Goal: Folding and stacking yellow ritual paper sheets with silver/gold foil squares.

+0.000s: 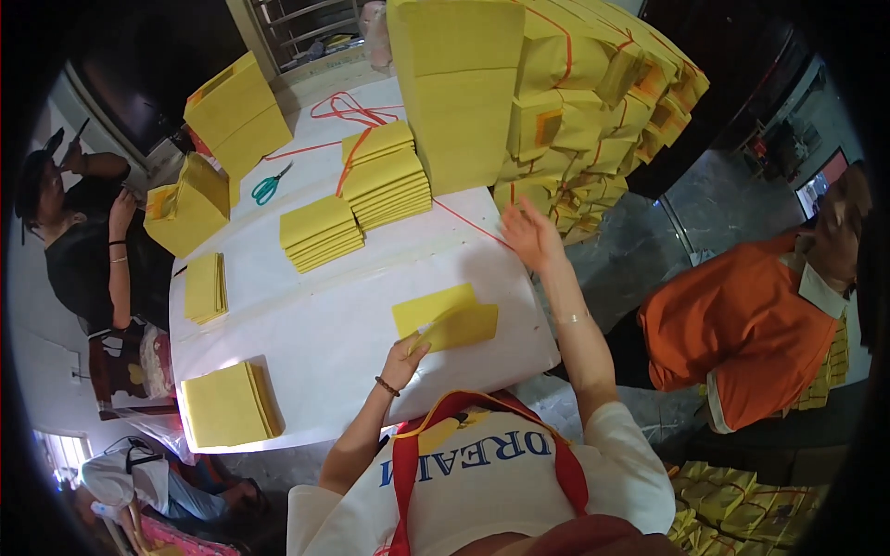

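Observation:
My left hand (403, 362) pinches the lower left corner of a folded piece of yellow paper (468, 326), whose flap stands a little raised. A further yellow layer shows behind it, at or just above the white tabletop; whether it is a separate piece I cannot tell. My right hand (532, 236) is lifted at the table's right edge, fingers apart and holding nothing. Beyond my hands lie a fanned stack of folded yellow papers (322, 233) and a taller stack (387, 176) with red string (355, 159) across it.
A tall yellow stack (459, 102) stands at the far edge, beside heaped tied yellow bundles (584, 111). Teal scissors (267, 188) lie left of the string. Yellow stacks (232, 405) sit along the left side. A person in orange (742, 324) is at right, another in black (93, 250) at left.

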{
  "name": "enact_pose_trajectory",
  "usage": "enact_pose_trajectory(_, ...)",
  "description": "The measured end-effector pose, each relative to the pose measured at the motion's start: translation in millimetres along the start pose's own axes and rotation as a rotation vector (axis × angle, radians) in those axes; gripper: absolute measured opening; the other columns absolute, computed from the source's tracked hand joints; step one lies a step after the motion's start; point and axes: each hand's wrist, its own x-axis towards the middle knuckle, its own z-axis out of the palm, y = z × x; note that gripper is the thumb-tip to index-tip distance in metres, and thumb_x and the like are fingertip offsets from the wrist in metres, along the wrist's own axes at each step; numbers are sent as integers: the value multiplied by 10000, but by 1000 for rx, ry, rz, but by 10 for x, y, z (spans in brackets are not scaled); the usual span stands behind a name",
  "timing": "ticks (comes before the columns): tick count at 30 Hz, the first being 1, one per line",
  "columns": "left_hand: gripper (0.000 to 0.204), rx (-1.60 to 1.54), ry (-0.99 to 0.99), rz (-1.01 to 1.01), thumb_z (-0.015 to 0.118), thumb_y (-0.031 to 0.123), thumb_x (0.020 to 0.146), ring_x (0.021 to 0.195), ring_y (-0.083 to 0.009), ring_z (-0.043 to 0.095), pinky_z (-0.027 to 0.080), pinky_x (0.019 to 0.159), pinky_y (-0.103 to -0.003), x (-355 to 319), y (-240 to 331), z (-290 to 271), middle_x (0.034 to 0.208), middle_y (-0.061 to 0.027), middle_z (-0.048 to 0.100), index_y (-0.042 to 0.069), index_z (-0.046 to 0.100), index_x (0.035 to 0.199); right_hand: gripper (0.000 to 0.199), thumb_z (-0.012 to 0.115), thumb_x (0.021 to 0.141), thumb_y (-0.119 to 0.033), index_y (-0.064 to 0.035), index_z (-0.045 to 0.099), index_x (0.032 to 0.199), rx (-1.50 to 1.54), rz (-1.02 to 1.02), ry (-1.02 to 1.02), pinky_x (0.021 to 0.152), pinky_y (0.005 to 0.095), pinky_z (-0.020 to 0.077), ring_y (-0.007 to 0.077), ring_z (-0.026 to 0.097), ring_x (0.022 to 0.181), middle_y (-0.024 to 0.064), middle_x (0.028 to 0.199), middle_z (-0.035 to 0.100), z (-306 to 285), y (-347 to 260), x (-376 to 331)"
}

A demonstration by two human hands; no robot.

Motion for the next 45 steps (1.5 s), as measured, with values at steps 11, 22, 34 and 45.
enact_pose_trajectory(11,221,-40,71,25,548,210,845,508,-92,393,331,472,-268,-31,-117,28,550,-12,420,-6,577,882,461,523,876,-320,-106,444,1277,-1111,-20,-427,900,298,388,149,486,1078,60,1208,518,238,418,-771)
enact_pose_trajectory(22,152,97,-5,80,532,129,815,560,-232,441,353,545,-346,107,-1,-11,590,-107,455,-1,527,735,199,540,832,-75,-126,489,1018,184,-587,229,527,269,481,138,575,603,48,759,606,-2065,-934,-1082)
enact_pose_trajectory(34,158,-94,-2,-59,518,131,848,498,-85,384,306,455,-259,5,-7,-22,565,3,438,-2,591,893,472,458,748,5,-86,498,1209,-1128,-146,-47,662,226,422,92,496,733,36,1032,569,-947,1029,-1238)
enact_pose_trajectory(45,253,404,-57,509,514,128,811,1046,-309,509,363,902,-400,-6,-461,-39,1031,-149,589,68,608,1038,356,439,732,9,-17,555,1066,-1395,-169,-204,907,318,406,205,537,1024,106,1033,585,-1114,1207,-1215)
